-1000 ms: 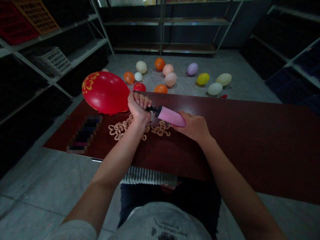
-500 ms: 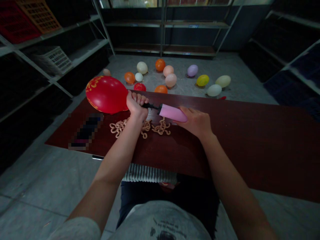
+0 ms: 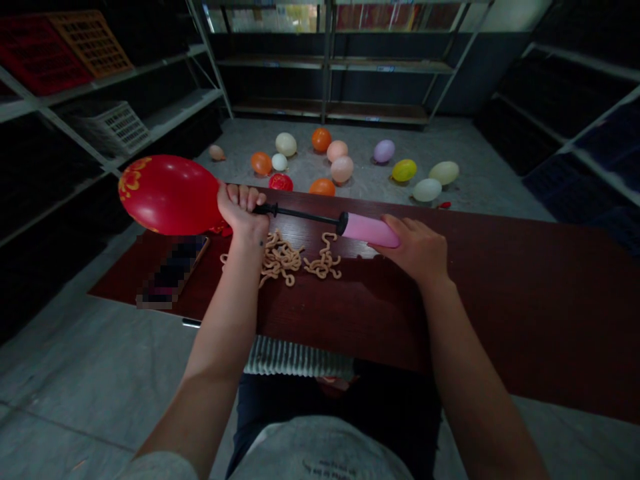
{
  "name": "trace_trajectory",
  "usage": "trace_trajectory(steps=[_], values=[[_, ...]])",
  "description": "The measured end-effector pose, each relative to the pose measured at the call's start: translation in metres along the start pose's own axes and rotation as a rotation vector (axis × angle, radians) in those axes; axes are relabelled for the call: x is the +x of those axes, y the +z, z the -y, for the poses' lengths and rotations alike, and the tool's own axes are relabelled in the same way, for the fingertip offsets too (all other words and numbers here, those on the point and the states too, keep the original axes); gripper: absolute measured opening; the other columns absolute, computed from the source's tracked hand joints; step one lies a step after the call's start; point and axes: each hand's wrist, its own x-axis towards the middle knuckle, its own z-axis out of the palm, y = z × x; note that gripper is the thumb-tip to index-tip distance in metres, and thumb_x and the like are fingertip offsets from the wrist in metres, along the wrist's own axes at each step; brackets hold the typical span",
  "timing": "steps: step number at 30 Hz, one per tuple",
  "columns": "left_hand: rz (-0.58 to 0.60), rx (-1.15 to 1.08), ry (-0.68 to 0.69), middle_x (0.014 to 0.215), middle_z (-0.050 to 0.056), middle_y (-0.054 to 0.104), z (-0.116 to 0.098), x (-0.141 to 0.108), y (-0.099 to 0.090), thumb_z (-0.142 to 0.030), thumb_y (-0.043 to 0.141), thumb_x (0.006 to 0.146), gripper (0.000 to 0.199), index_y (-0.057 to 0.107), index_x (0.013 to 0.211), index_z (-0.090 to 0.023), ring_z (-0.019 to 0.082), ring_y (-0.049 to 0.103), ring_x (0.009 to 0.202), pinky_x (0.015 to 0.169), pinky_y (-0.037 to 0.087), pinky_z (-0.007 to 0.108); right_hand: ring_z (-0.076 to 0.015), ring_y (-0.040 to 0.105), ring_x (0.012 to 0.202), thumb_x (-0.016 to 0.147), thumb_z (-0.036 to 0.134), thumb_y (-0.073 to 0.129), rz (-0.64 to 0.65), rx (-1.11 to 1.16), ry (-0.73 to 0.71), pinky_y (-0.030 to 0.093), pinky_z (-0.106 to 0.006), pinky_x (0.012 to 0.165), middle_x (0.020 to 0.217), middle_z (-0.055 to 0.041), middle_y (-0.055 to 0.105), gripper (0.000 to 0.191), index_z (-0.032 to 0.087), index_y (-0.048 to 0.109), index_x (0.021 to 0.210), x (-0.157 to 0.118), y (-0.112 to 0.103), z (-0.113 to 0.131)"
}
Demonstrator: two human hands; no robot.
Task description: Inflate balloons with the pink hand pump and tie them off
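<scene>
My left hand [image 3: 245, 210] is closed around the black end of a balloon pump and the neck of an inflated red balloon [image 3: 173, 195] with gold print. Its fingers hide where the two meet. The balloon sticks out to the left, above the table. My right hand [image 3: 415, 247] grips the pump's pink barrel [image 3: 370, 230]. Between the hands the black rod [image 3: 307, 215] is drawn well out of the barrel. Under the pump, two heaps of beige curly strands [image 3: 280, 257] lie on the table, partly behind my left forearm.
The dark red-brown table [image 3: 525, 300] spans in front of me. A phone-like blurred object [image 3: 175, 270] lies on its left. Beyond, several balloons [image 3: 341, 169] rest on the concrete floor. Metal shelves [image 3: 280, 63] stand at the back and sides, with crates [image 3: 93, 43] at left.
My hands have moved apart, the left one further left with the red balloon, the right one slightly right. The pump's black rod has slid out of the pink barrel.
</scene>
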Motion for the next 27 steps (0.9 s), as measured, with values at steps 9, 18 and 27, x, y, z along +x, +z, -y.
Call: trace_trajectory(steps=[9, 18, 27], values=[[0.075, 0.082, 0.006, 0.043, -0.006, 0.014, 0.011, -0.019, 0.006, -0.041, 0.039, 0.1, 0.056, 0.015, 0.054, -0.019, 0.008, 0.014, 0.036, 0.04, 0.022, 0.024, -0.022, 0.065, 0.079, 0.08, 0.066, 0.057, 0.138, 0.113, 0.032, 0.036, -0.029, 0.063, 0.098, -0.0054, 0.073, 0.057, 0.026, 0.063, 0.12, -0.002, 0.004, 0.011], [0.148, 0.065, -0.162, 0.042, -0.006, 0.013, 0.051, -0.054, 0.013, -0.036, 0.034, 0.101, 0.054, 0.016, 0.053, -0.019, 0.007, 0.016, 0.033, 0.037, 0.021, 0.024, -0.023, 0.067, 0.073, 0.081, 0.065, 0.055, 0.167, 0.157, 0.0, 0.035, -0.03, 0.059, 0.095, -0.008, 0.074, 0.056, 0.022, 0.063, 0.117, 0.0, 0.001, 0.051], [0.055, 0.014, -0.223, 0.04, -0.007, 0.016, 0.052, -0.038, 0.006, -0.033, 0.036, 0.1, 0.052, 0.018, 0.053, -0.019, 0.007, 0.018, 0.032, 0.038, 0.021, 0.024, -0.0222, 0.066, 0.078, 0.083, 0.068, 0.052, 0.124, 0.15, -0.005, 0.033, -0.029, 0.059, 0.099, -0.0075, 0.073, 0.058, 0.024, 0.062, 0.12, 0.006, 0.003, 0.058]])
